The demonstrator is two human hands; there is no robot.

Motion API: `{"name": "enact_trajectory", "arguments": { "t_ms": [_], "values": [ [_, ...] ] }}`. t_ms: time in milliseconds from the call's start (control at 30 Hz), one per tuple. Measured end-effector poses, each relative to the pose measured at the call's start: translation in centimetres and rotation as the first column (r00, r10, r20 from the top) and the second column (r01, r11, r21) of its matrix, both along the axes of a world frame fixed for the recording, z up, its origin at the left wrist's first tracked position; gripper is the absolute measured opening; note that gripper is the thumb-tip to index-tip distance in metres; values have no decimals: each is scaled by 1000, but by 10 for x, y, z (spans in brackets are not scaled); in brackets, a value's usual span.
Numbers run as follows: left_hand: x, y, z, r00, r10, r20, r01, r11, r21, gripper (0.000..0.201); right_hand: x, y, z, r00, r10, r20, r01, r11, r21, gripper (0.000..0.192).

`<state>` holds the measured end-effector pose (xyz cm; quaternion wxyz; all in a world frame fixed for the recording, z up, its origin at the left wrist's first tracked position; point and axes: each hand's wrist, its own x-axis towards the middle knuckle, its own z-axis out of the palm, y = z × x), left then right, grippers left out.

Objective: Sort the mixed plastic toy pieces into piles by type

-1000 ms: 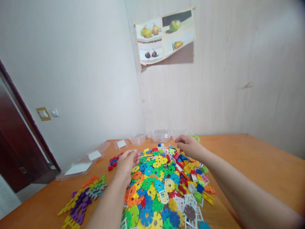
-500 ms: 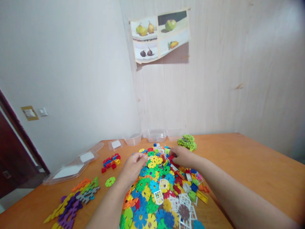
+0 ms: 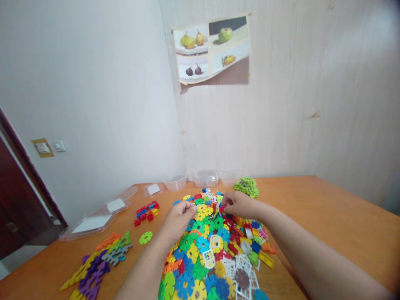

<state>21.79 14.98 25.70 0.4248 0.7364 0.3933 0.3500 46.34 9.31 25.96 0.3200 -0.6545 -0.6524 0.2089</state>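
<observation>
A heap of colourful plastic building pieces [image 3: 212, 246], flower-shaped discs, small bricks and white lattice parts, lies on the orange wooden table [image 3: 328, 221]. My left hand [image 3: 178, 218] rests on the heap's far left side, its fingers curled in; I see nothing in it. My right hand [image 3: 239, 204] is at the heap's far end, with thumb and fingers pinched on a small red piece [image 3: 222, 207]. The two hands are close together, fingertips pointing at each other.
A stack of green discs [image 3: 246, 186] sits just beyond my right hand. Left of the heap lie one green disc [image 3: 145, 238], a cluster of small bricks [image 3: 146, 211] and a group of orange, purple and yellow pieces [image 3: 100, 260]. Clear tubs [image 3: 204, 177] and lids [image 3: 93, 223] line the wall.
My right hand drew back from the green stack onto the heap and pinched a small piece. My left hand moved right and curled shut. One green disc now lies alone at left.
</observation>
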Motion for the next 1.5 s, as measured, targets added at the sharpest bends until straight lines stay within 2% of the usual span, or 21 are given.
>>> {"name": "enact_trajectory", "arguments": {
  "t_ms": [133, 233, 367, 467, 533, 600, 633, 700, 767, 867, 967, 1100, 1233, 1367, 1500],
  "values": [
    [1, -4, 3, 1000, -10, 1, 10, 1000, 5, 27, -9, -7, 12, 978, 73, -194, -79, 997, -21, 11],
    [3, -9, 7, 995, -87, 38, 88, 995, -45, 33, -18, -12, 17, 942, 145, -303, -167, 985, -46, 16],
    [5, -17, 9, 968, -231, 99, 242, 962, -126, 40, -34, -14, 14, 847, 249, -469, -293, 956, -23, 21],
    [6, -15, 7, 958, -247, 145, 269, 951, -156, 34, -43, -12, 10, 795, 282, -537, -324, 946, 17, 26],
    [3, -6, 4, 966, -144, 216, 184, 966, -180, 31, -46, -10, 9, 776, 278, -566, -305, 951, 50, 30],
    [-5, 9, 0, 938, 75, 338, 10, 971, -240, 29, -45, -8, 9, 788, 235, -569, -235, 969, 74, 31],
    [-11, 19, -2, 889, 211, 407, -92, 952, -291, 27, -43, -7, 9, 807, 200, -556, -190, 979, 77, 30],
    [-27, 39, -6, 786, 388, 481, -234, 907, -350, 19, -39, -5, 9, 843, 128, -522, -104, 992, 74, 28],
    [-44, 58, -9, 669, 522, 529, -347, 849, -399, 13, -34, -3, 9, 860, 70, -505, -38, 997, 73, 25],
    [-65, 77, -15, 488, 662, 569, -461, 749, -476, 19, -28, 2, 5, 857, -5, -516, 50, 996, 72, 20],
    [-75, 85, -20, 363, 727, 583, -504, 680, -533, 23, -22, 7, 0, 856, -77, -512, 124, 991, 58, 18],
    [-74, 86, -22, 304, 747, 591, -506, 652, -564, 23, -14, 11, -6, 868, -125, -480, 171, 984, 53, 18],
    [-72, 86, -19, 306, 751, 586, -513, 648, -563, 18, -8, 17, -13, 910, -153, -387, 198, 977, 79, 16],
    [-72, 84, -16, 320, 755, 572, -565, 637, -524, 14, -5, 20, -20, 968, -158, -197, 190, 969, 159, 16],
    [-68, 79, -15, 386, 733, 560, -599, 661, -453, 14, -9, 15, -22, 995, -85, 44, 73, 971, 228, 26]
  ]
}}
